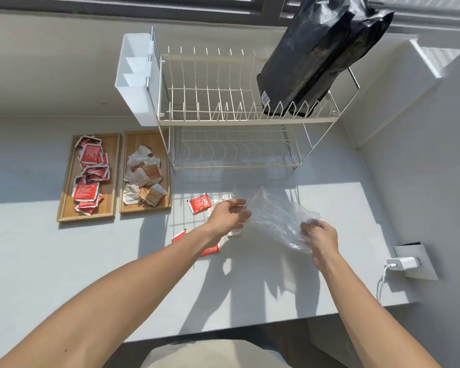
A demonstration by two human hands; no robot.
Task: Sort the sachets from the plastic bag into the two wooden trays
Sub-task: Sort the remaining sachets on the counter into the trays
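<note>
Now you grip the near-empty bag [274, 216] in both hands, left hand [229, 215] and right hand [320, 236], with sachets [199, 203] loose on the counter; next, likely carry the red ones to the left tray [64, 197].
</note>
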